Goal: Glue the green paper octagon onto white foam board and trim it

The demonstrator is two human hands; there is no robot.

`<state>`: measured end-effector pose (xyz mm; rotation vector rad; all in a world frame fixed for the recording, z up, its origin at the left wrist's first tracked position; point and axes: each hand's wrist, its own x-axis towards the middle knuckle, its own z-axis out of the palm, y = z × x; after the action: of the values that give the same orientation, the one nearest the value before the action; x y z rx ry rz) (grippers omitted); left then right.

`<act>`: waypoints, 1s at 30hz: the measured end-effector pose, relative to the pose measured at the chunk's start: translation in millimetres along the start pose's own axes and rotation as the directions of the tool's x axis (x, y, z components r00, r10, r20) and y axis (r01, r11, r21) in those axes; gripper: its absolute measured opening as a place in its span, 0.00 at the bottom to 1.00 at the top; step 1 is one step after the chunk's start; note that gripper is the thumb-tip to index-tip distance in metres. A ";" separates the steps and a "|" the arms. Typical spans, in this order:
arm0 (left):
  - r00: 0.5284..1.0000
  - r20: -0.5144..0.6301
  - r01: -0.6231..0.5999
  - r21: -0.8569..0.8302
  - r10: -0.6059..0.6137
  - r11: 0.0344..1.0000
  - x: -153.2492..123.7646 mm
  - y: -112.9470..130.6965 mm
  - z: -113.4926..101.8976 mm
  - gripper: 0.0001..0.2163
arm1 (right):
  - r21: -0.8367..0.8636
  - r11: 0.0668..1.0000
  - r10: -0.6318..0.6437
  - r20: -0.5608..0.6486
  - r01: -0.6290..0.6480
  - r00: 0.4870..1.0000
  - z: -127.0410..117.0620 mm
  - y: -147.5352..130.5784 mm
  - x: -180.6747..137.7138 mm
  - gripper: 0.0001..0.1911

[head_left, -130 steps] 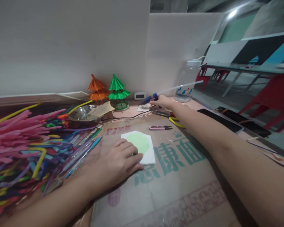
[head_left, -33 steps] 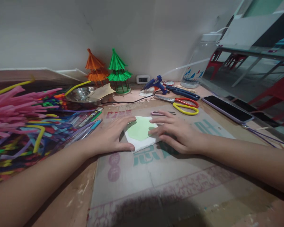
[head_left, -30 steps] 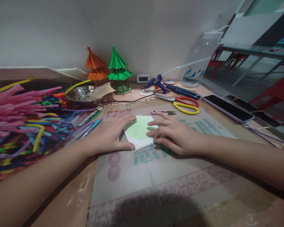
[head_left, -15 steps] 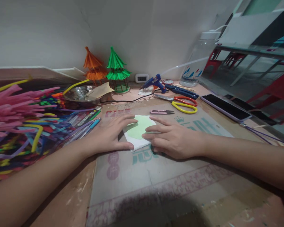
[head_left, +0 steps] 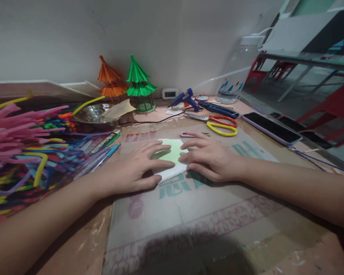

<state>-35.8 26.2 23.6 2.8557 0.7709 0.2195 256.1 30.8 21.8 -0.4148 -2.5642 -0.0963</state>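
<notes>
A pale green paper piece (head_left: pixel 174 152) lies on a white sheet (head_left: pixel 172 175), both flat on the printed cardboard (head_left: pixel 206 214). My left hand (head_left: pixel 140 165) rests over their left side, fingers stretched apart across the green piece and thumb by the white edge. From the right, my right hand (head_left: pixel 210 157) reaches in, its fingers spread and the tips on the right edge of the papers. Neither hand grasps anything. Just behind the right hand are small pink thread snips (head_left: pixel 186 135), partly hidden by its fingers.
Scissors (head_left: pixel 223 126), a blue glue gun (head_left: pixel 186 99) and a phone (head_left: pixel 271 128) lie beyond my right hand. Pipe cleaners (head_left: pixel 20 152) heap at left beside a metal bowl (head_left: pixel 88 114). Orange (head_left: pixel 110 78) and green (head_left: pixel 140 82) pagoda models stand near a bottle (head_left: pixel 232 80).
My left hand has slid right, its fingers now further over the green paper. My right hand has shifted slightly up and away, now covering part of the snips. The view has moved a little.
</notes>
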 end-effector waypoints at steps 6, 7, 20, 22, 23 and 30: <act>0.998 -0.061 -0.017 -0.002 0.017 1.000 0.1 1.8 1.1 0.18 | -0.111 0.974 -0.188 0.082 0.197 0.979 0.3 -9.4 0.4 0.09; 0.996 -0.080 -0.029 -0.006 0.029 1.000 0.1 -0.1 1.0 0.18 | -0.118 0.972 -0.196 0.078 0.205 0.977 0.1 -9.5 0.2 0.09; 0.958 -0.264 -0.135 -0.074 0.111 0.988 0.5 -21.1 4.6 0.13 | -0.055 0.990 -0.127 0.020 0.128 0.992 1.0 -6.6 -1.1 0.05; 0.968 -0.253 -0.033 -0.122 0.001 0.992 -0.7 -23.5 8.7 0.22 | -0.035 0.993 -0.108 0.016 0.109 0.994 0.2 -6.0 -0.8 0.05; 0.969 -0.241 0.025 -0.143 -0.059 0.989 -1.3 -25.2 10.9 0.29 | -0.029 0.995 -0.096 0.007 0.097 0.995 -0.4 -5.4 -0.7 0.04; 0.975 -0.144 0.144 -0.179 -0.171 0.973 -2.9 -32.2 17.7 0.39 | 0.002 0.997 -0.077 0.004 0.077 0.997 -0.6 -1.5 -2.7 0.10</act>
<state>-50.6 49.9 -0.5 2.6272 0.9567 0.4709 258.1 28.6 20.9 -0.3159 -2.5846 -0.1211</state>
